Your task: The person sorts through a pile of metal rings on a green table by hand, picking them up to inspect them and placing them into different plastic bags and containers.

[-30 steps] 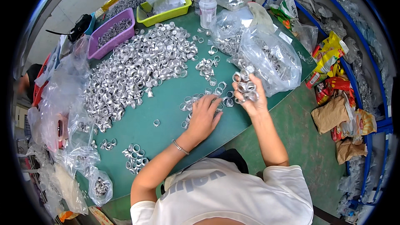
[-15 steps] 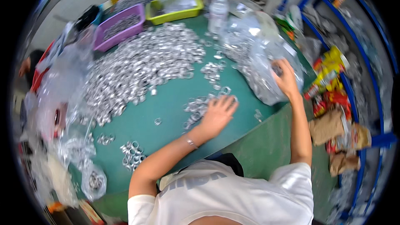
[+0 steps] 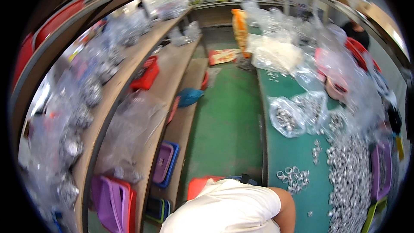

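Neither of my hands is in the picture. Only a white-sleeved shoulder and one bare upper arm (image 3: 286, 207) of mine show at the lower edge, beside the green table (image 3: 278, 151); the forearm runs out of frame. A small group of silver metal rings (image 3: 294, 178) lies on the tabletop just beyond that arm. To its right spreads a large heap of similar rings (image 3: 349, 185). Several more rings (image 3: 316, 152) lie in a short line, with clear plastic bags of rings (image 3: 286, 118) behind them.
Wooden shelves (image 3: 114, 108) at left hold bagged parts, purple trays (image 3: 113, 200) and a red bin (image 3: 145, 72). A green floor aisle (image 3: 224, 129) separates them from the table. A purple basket (image 3: 381, 170) stands beyond the heap. Another person (image 3: 357, 32) is partly visible at upper right.
The view has swung left to the shelves and aisle. Both my hands, one over the rings and one at the plastic bag before, have left the picture.
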The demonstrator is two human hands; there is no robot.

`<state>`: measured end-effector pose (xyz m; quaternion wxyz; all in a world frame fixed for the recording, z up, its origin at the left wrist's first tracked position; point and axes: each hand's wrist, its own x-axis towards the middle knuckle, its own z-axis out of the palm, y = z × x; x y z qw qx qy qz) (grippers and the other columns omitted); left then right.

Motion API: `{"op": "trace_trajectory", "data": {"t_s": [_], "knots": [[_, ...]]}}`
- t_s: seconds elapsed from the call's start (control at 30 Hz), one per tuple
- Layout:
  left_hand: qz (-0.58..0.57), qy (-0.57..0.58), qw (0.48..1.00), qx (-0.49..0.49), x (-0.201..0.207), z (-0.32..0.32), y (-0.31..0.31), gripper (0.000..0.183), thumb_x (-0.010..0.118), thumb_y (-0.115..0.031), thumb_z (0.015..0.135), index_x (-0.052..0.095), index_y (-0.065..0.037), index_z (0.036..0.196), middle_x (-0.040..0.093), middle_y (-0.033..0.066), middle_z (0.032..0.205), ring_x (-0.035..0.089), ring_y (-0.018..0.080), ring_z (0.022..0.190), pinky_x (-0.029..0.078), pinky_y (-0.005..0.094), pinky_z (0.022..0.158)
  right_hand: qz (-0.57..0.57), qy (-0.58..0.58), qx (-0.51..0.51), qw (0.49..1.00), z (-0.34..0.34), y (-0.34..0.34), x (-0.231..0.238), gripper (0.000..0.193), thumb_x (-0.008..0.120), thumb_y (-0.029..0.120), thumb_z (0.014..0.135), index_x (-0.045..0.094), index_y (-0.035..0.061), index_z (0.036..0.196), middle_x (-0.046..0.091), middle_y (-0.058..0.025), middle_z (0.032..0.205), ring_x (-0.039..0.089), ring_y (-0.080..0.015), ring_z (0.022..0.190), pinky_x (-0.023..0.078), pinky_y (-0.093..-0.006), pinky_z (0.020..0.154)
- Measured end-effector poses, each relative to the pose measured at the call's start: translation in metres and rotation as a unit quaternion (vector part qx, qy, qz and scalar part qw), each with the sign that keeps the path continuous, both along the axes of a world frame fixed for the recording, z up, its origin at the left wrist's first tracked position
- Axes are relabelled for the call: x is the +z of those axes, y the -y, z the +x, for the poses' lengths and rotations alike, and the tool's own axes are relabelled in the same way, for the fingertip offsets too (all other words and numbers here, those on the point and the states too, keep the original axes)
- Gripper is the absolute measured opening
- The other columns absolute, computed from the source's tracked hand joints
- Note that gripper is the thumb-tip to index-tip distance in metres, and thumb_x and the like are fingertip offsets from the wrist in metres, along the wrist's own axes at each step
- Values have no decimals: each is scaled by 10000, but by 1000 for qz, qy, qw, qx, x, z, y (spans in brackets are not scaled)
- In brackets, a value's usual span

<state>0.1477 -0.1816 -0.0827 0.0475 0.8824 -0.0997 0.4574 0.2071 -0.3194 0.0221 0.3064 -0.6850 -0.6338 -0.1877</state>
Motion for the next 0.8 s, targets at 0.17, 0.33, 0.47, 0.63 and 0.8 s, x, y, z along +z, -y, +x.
{"op": "trace_trajectory", "data": {"t_s": [0.17, 0.33, 0.47, 0.63, 0.8], "knots": [[-23, 36, 994, 104, -8, -15, -24, 416, 553, -463, 777, 579, -114, 1003, 581, 119, 1001, 560, 340, 964, 392, 597, 822, -12, -51, 76, 996, -9, -36, -23, 227, 543, 138, 911, 580, -67, 1001, 592, -216, 983, 559, -366, 905, 430, -456, 874], [-38, 48, 989, 131, -15, -18, -30, 531, 542, -543, 794, 544, -107, 1098, 566, 142, 1063, 548, 359, 996, 393, 585, 820, -23, -79, 97, 992, -11, -50, -33, 297, 550, 173, 917, 555, -85, 1064, 581, -232, 1046, 552, -367, 959, 421, -451, 905], [-62, 29, 990, 124, -15, -19, -30, 624, 534, -606, 808, 515, -101, 1174, 554, 160, 1112, 538, 375, 1021, 394, 575, 819, -33, -98, 86, 991, -8, -47, -38, 357, 555, 201, 923, 536, -99, 1115, 572, -244, 1096, 547, -368, 1002, 415, -447, 930], [-174, -140, 969, -103, 19, -47, -47, 704, 602, -551, 838, 440, -27, 1280, 498, 220, 1247, 495, 396, 1122, 396, 528, 892, -74, -152, -17, 986, 14, -21, -45, 436, 562, 236, 929, 511, -117, 1179, 561, -260, 1158, 541, -368, 1055, 406, -441, 961], [-305, -248, 918, -50, 28, -63, -51, 942, 817, -386, 599, 371, -43, 1355, 356, 265, 1355, 284, 461, 1297, 262, 561, 1051, -112, -321, -114, 933, 23, -4, -52, 614, 595, 120, 837, 341, -36, 1373, 388, -176, 1369, 388, -303, 1257, 326, -411, 1047]]}}
